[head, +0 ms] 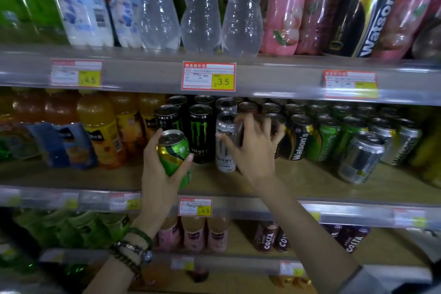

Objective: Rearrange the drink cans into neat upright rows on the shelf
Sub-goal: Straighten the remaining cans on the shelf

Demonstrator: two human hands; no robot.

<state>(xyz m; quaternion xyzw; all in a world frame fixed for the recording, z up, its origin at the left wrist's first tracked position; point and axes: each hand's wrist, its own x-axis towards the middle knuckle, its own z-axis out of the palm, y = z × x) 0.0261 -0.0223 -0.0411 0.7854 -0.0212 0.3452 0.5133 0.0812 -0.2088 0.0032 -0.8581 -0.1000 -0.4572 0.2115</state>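
My left hand (158, 172) holds a green and yellow can (175, 154) upright in front of the middle shelf (310, 186). My right hand (253, 148) wraps around a dark can, mostly hidden by the fingers, right beside a tall white can (224, 148). A tall black can with a green claw mark (200, 135) stands between my hands. To the right stand rows of black Watson's cans (299, 138) and green cans (328, 138). A silver can (361, 157) leans at the front right.
Orange juice bottles (105, 131) fill the left of the middle shelf. Large clear, pink and white bottles stand on the shelf above (202, 7). Price tags (208, 76) line the shelf rails. Pink bottles and Costa bottles (268, 237) sit on the shelf below.
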